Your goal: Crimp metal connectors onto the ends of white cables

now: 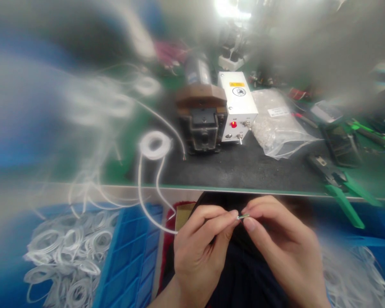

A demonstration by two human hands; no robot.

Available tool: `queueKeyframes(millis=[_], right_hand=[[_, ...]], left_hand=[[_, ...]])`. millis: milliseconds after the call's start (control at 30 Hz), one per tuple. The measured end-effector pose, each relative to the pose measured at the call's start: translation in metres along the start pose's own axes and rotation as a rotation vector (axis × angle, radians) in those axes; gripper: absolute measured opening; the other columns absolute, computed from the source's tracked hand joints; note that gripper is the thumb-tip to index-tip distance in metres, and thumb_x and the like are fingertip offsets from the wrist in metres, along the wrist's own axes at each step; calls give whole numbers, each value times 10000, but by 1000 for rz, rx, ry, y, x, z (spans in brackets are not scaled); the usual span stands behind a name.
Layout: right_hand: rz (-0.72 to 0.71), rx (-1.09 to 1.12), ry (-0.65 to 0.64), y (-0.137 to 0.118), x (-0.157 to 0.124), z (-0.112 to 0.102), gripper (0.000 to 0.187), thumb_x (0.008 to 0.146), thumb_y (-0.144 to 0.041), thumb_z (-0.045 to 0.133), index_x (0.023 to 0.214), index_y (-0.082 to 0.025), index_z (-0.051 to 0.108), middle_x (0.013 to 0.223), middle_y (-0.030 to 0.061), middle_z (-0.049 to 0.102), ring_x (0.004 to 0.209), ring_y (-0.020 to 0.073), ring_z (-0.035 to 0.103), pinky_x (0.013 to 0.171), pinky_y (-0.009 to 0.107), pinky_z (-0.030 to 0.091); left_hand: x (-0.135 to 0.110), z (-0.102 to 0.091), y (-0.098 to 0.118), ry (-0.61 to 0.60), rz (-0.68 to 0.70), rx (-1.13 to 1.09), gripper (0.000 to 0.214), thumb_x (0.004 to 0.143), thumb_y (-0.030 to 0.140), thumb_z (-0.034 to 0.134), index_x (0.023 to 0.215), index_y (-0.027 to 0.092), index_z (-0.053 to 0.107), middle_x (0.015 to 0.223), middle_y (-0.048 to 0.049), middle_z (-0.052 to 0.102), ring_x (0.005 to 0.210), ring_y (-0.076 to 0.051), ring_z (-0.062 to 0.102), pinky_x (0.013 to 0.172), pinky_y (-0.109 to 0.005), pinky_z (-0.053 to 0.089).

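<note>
My left hand [205, 246] is closed in a pinch on the end of a white cable [143, 201]. The cable runs out from behind that hand up to its coil [155, 145] on the bench edge. Thin wire ends [243, 216], pale and greenish, stick out past my left fingertips. My right hand [282, 244] pinches at these wire ends with thumb and forefinger. Both hands are close together in front of the bench, above my lap. The cable's other end hangs loose below the coil.
A machine with a clear front guard [204, 134] and a white control box [237, 107] stands on a black mat [244, 169]. Right of it lie a plastic bag [276, 124] and green-handled pliers [343, 205] overhanging the edge. A blue crate [128, 252] holds several cable coils [72, 252].
</note>
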State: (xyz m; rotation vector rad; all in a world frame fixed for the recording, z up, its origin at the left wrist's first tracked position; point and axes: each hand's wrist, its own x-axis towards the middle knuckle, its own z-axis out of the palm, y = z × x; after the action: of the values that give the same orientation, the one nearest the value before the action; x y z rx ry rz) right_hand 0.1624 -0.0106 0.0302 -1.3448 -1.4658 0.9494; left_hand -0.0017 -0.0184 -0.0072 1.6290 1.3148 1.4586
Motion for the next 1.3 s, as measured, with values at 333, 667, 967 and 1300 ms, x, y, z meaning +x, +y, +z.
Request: queueKeyframes(millis=[333,667,967,1300], right_hand=[[22,-19,-24,2,0,-1,102,1018,-195,746,940,-261,738,987,33,740,918,204,716,692,268,551],[33,12,-12,0,-1,1,98,1021,-192,743,957,-265,746,991,23,735,916,186,708,705,248,548],[92,66,-1,3,-3,4,101,1026,-198,744,952,-267,751,983,4,726,878,166,691,740,248,539],[103,123,-3,1,-1,9,114,1025,-213,740,926,-268,745,932,-18,711,815,140,663,714,220,525]], left_hand=[[2,1,2,25,44,48,295,929,-8,775,1081,237,838,989,-10,796,866,-143,771,779,-221,637],[2,1,1,10,16,30,274,917,-5,799,1075,215,838,996,-18,797,893,-137,769,817,-206,620],[3,0,0,-38,-78,-29,216,951,56,794,1085,223,818,1000,-15,780,897,-137,744,818,-222,589],[5,0,0,-60,-30,-75,192,979,62,761,1115,195,784,1001,-6,757,901,-106,718,820,-191,561]])
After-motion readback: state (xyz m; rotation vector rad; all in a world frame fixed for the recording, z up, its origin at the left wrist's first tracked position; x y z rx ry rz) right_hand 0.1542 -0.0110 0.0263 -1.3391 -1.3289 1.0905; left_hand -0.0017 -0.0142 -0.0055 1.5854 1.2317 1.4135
